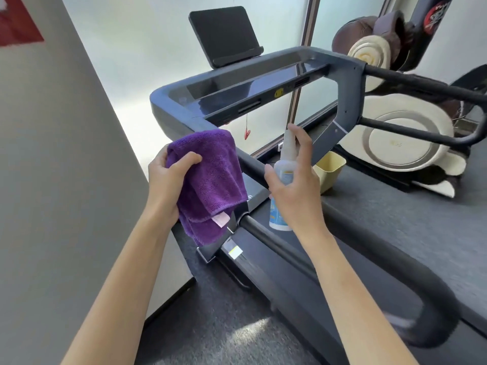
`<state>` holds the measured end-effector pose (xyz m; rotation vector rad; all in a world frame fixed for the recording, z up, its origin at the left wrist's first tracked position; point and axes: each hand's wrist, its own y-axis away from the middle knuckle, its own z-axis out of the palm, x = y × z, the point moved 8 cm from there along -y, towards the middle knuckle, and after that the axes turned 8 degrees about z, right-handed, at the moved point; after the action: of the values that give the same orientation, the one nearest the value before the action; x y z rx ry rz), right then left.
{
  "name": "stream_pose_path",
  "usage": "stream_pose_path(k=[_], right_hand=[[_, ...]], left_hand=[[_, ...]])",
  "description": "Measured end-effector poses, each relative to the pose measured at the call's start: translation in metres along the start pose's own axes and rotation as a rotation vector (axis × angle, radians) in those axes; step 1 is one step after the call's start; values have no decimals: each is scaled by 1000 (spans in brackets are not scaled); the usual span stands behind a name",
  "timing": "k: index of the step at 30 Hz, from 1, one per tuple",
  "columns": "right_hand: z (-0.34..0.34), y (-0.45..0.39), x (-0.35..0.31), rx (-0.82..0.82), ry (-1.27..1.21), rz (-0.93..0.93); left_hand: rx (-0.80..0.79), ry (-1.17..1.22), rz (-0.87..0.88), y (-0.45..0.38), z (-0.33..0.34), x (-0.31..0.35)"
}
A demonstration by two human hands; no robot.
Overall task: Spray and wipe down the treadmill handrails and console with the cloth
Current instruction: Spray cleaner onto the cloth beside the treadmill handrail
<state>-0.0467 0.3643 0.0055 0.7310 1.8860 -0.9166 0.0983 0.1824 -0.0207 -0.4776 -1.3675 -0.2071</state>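
My left hand (166, 183) grips a folded purple cloth (210, 183) just above the near left corner of the treadmill's console frame. My right hand (292, 185) holds a white spray bottle (283, 177) upright, with one finger raised over the nozzle top. The bottle sits over the black left handrail (266, 233), which runs toward me and curves at the lower right. The grey console (250, 83) stretches away to the right, with a dark tablet screen (224, 35) standing on it. The right handrail (411, 80) extends at the far right.
A grey wall (66, 180) stands close on the left. A red safety clip (247, 133) hangs from the console. A yellow bin (332, 167) sits on the grey carpet beyond the belt. A brown and cream massage chair (395, 133) is at the right, frosted windows behind.
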Motion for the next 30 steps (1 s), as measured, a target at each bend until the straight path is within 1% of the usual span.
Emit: stream_pose_path(k=[4, 10, 14, 18, 22, 24, 28, 30], right_hand=[[11, 8, 10, 41, -61, 43], [49, 22, 29, 228, 5, 83], [72, 34, 42, 359, 12, 177], [78, 45, 49, 462, 34, 255], [74, 47, 51, 478, 119, 280], [72, 45, 51, 466, 178, 286], [71, 30, 41, 470, 328, 226], [75, 22, 40, 442, 383, 236]], left_hand=[[-83, 7, 3, -8, -6, -15], [-182, 41, -42, -32, -19, -44], [-307, 45, -103, -48, -26, -62], [-427, 45, -145, -56, -25, -74], [-476, 63, -187, -56, -23, -86], [-480, 51, -174, -56, -22, -89], [-493, 45, -134, -57, -19, -92], [-512, 43, -131, -56, -18, -96]])
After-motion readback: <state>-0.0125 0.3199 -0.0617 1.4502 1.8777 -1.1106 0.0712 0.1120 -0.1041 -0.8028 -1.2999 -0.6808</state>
